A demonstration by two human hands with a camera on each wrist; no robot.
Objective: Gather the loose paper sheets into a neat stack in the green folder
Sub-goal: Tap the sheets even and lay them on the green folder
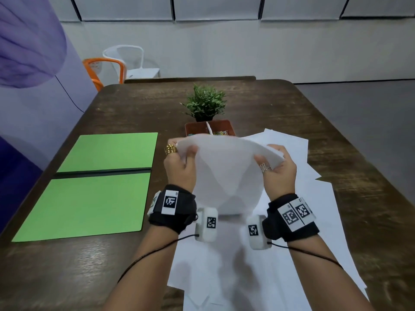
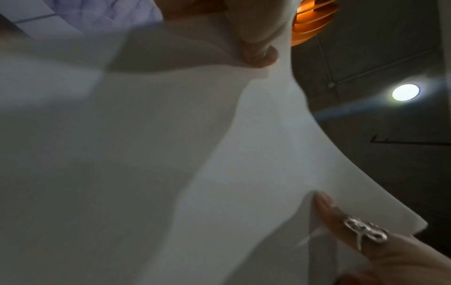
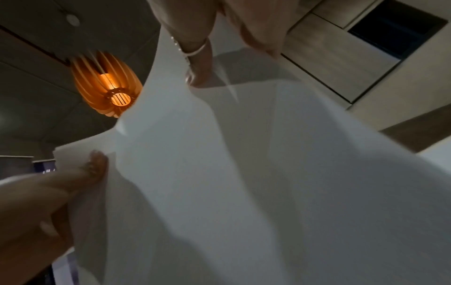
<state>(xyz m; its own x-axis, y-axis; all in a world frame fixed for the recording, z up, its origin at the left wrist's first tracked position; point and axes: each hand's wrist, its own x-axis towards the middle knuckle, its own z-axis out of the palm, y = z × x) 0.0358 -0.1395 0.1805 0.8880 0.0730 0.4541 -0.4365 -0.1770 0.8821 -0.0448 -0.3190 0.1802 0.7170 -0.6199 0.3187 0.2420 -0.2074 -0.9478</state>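
A: How far along is it?

B: Early, I'd judge. The wooden table (image 1: 258, 102) carries the green folder (image 1: 94, 187), lying open at the left with nothing in it. Many loose sheets (image 1: 303, 221) lie fanned on the right.

A: And the hands?

B: Both are up over that pile. The left hand (image 1: 179, 167) and right hand (image 1: 278, 173) each pinch a side of a bowed bundle of sheets (image 1: 226, 167). It wants squaring, then carrying left.

Potted plant (image 1: 204, 104); orange chair (image 1: 102, 70)
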